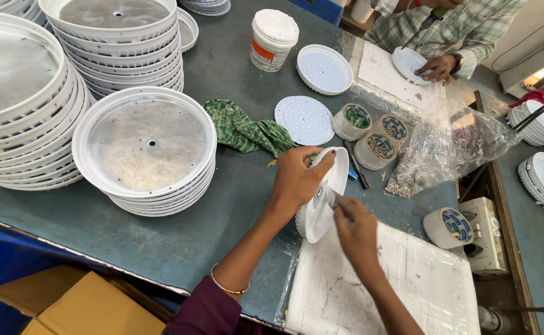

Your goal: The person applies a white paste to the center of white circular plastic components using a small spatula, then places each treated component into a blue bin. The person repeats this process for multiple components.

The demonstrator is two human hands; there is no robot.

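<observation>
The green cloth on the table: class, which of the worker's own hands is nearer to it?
Left. The left hand grips the white disc right beside the green cloth; the right hand is farther away, beyond the disc.

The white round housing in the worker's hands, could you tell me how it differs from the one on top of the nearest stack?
The held housing is tilted on edge, gripped by the left hand with the right hand at its centre; the stack-top housing lies flat and untouched. The held one looks smaller. The stacked one shows a grey metal inner plate; the held one shows mostly white. Both are round with white rims.
</observation>
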